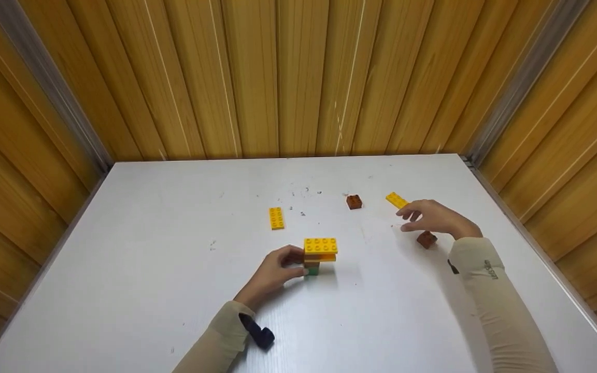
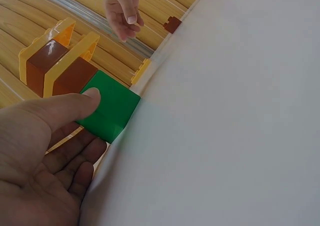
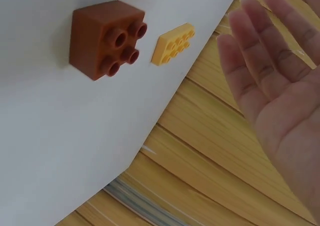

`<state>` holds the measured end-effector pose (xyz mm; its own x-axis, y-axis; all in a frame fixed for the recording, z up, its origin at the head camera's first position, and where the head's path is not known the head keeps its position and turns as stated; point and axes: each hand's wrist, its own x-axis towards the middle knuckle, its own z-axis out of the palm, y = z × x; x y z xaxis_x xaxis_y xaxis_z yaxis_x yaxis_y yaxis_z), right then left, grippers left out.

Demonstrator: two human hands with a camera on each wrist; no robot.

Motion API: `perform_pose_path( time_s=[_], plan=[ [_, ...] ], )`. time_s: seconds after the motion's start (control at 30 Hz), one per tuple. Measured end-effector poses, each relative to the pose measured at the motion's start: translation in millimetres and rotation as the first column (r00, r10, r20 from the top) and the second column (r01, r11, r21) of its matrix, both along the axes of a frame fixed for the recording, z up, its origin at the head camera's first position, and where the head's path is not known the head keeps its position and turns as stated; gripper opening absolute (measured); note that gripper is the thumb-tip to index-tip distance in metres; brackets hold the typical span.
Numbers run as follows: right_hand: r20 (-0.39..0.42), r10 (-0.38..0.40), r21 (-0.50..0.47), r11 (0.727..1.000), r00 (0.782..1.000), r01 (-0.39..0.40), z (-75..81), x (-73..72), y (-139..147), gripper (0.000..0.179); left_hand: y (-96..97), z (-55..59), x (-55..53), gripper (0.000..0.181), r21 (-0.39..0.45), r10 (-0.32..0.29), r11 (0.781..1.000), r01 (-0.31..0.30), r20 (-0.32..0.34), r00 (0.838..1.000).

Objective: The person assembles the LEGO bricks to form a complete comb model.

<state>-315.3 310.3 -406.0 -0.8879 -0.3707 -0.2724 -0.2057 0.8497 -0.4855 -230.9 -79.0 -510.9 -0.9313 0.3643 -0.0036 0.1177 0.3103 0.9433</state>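
Observation:
A small tower of building bricks stands on the white table, its top a yellow plate brick (image 1: 321,245). From the base up, the left wrist view shows a green brick (image 2: 114,106), a brown brick, a yellow plate, another brown brick and the top plate. My left hand (image 1: 278,269) grips the tower low down, thumb pressed on the green brick. Over the table's right side hovers my right hand (image 1: 436,217), fingers spread and holding nothing. Close under it lie a brown brick (image 1: 426,240) and a yellow plate brick (image 1: 395,199), the latter partly hidden by the fingers.
Another yellow plate brick (image 1: 276,218) lies behind the tower, left of centre. Farther back sits a second loose brown brick (image 1: 354,202). Wood-look panel walls (image 1: 298,77) rise along the back and both sides of the table (image 1: 174,217).

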Motion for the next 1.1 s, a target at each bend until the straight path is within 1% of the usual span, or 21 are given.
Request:
perform_pose_path(
  time_s=[0.23,0.3,0.4,0.53,0.63,0.8,0.9,1.03,1.1],
  plan=[
    [0.017,-0.041,0.026,0.999,0.999,0.04,-8.5,2.7,20,0.056,0.5,-1.9,0.2,0.04,0.007,-0.002,1.0,0.002,-0.019,1.0],
    [0.027,-0.043,0.031,0.999,0.999,0.042,-10.6,3.8,25,0.058,0.8,-2.8,0.1,0.04,0.01,-0.004,1.0,0.004,-0.027,1.0],
    [0.056,-0.069,0.052,0.996,0.996,0.066,-14.0,4.1,31,0.06,1.5,-3.2,0.2,0.04,0.006,0.002,1.0,-0.002,-0.03,1.0],
    [0.049,-0.066,0.071,0.996,0.997,0.063,-17.0,4.7,37,0.061,3.0,-3.2,0.1,0.039,0.001,0.011,1.0,-0.011,-0.026,1.0],
    [0.043,-0.063,0.078,0.995,0.997,0.06,-18.4,6.0,40,0.062,3.2,-2.2,0.4,0.04,-0.009,0.018,1.0,-0.018,-0.023,1.0],
    [0.08,-0.086,0.096,0.992,0.993,0.078,-23.1,6.8,42,0.065,1.5,-1.5,0.1,0.042,-0.003,0.015,1.0,-0.015,-0.018,1.0],
    [0.09,-0.101,0.119,0.989,0.991,0.09,-26.6,6.3,42,0.065,0.9,-1.1,0.0,0.042,0.0,0.012,1.0,-0.012,-0.015,1.0],
    [0.096,-0.114,0.126,0.987,0.989,0.101,-30.4,6.1,41,0.063,0.4,-1.0,-0.5,0.041,-0.008,0.009,1.0,-0.009,-0.013,1.0],
    [0.089,-0.105,0.122,0.988,0.99,0.094,-31.7,6.2,40,0.061,0.3,-0.7,-0.8,0.04,-0.005,0.007,1.0,-0.007,-0.007,1.0]
  ],
)
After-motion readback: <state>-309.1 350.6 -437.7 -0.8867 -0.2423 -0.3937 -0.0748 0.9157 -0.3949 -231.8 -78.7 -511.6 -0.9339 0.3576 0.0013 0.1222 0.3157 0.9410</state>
